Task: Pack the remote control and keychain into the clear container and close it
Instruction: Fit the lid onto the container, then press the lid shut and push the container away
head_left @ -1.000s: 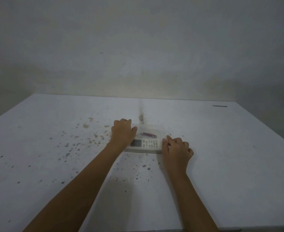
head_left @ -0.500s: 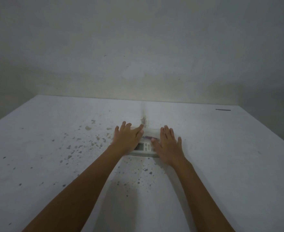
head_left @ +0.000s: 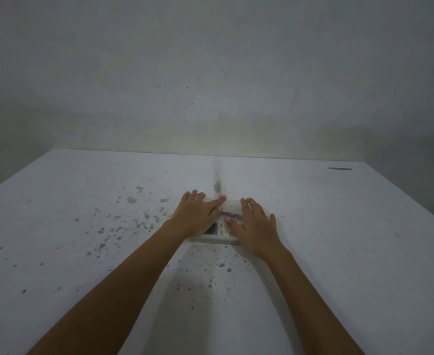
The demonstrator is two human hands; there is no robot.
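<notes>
A clear flat container (head_left: 232, 207) lies on the white table (head_left: 338, 239) just ahead of me. Through its lid I see the white remote control (head_left: 221, 229) with its grey screen and buttons, and behind it a purple keychain (head_left: 231, 214). My left hand (head_left: 198, 216) lies flat with fingers spread on the left half of the lid. My right hand (head_left: 255, 224) lies flat on the right half, fingers pointing away from me. Both palms cover much of the container.
The table is speckled with dark spots (head_left: 123, 229) to the left and in front of the container. A dark stain (head_left: 218, 185) runs from the wall toward the container. A thin dark strip (head_left: 340, 169) lies at the far right corner. A plain wall rises behind.
Both hands went from curled at the container's ends to flat and spread on top of its lid. Since half a second ago they have barely shifted.
</notes>
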